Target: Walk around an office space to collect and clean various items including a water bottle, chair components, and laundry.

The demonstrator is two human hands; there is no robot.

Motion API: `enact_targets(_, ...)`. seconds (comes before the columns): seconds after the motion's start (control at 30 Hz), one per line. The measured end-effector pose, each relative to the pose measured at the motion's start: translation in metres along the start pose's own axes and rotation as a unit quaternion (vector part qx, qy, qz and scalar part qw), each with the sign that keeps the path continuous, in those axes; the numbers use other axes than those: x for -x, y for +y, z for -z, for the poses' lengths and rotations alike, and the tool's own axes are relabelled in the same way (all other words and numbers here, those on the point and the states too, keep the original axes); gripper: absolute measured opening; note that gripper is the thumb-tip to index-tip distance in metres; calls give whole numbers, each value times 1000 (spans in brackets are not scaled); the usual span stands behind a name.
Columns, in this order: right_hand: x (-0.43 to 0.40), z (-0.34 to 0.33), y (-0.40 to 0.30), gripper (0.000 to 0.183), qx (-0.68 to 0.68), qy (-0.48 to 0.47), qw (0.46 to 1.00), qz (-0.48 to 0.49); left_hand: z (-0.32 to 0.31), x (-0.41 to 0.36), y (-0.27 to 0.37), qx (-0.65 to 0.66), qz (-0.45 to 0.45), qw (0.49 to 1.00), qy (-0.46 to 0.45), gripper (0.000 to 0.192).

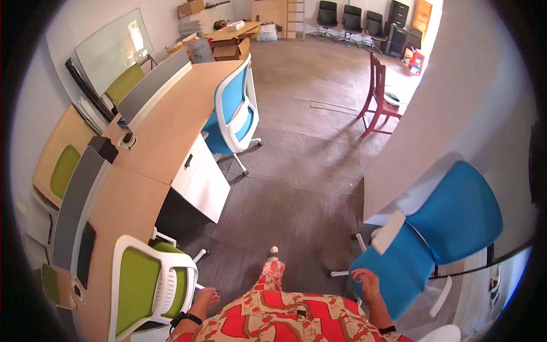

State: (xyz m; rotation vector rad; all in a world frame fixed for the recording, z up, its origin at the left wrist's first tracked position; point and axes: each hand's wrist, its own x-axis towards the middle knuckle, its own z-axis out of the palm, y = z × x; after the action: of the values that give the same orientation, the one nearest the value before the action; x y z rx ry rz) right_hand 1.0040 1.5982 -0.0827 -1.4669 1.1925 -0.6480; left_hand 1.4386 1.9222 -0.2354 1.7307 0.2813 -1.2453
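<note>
My left hand [208, 296] hangs at my side beside the white frame of a green office chair [139, 286], with nothing visible in it and a black band on the wrist. On the other side, my right hand [367, 282] appears in front of the seat of a blue office chair [393, 265]; its fingers are loosely curled and hold nothing visible. Whether it touches the seat cannot be told. Between the hands are my red and cream patterned clothes [295, 316], and one foot [273, 253] shows on the dark floor.
Along the left runs a wooden desk [145, 149] with grey dividers, a black keyboard [86, 254] and a white drawer cabinet [201, 179]. A blue and white chair [233, 111] stands by it. Ahead are a red wooden chair [378, 102], cardboard boxes [230, 49] and several black chairs [328, 17].
</note>
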Motion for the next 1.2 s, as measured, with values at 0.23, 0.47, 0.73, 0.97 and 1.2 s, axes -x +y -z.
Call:
enact_targets(0.23,-122,-28,0,38,105,-15,994,-41,-102,-103,152,-7,-11,999,-49,19)
enact_targets(0.47,-208,-8,161,25,159,-4,979,-127,-260,-180,336,-71,-108,985,-116,25)
enact_targets(0.73,-417,-13,116,30,-105,-9,983,-149,-336,-293,422,-167,-33,971,-166,21)
enact_targets(0.97,-666,36,-97,35,164,-25,976,-139,-430,-322,531,-225,-77,962,-136,26)
enact_targets(1.2,-858,42,-151,33,163,14,980,-112,-469,-511,558,-160,-53,980,-103,17)
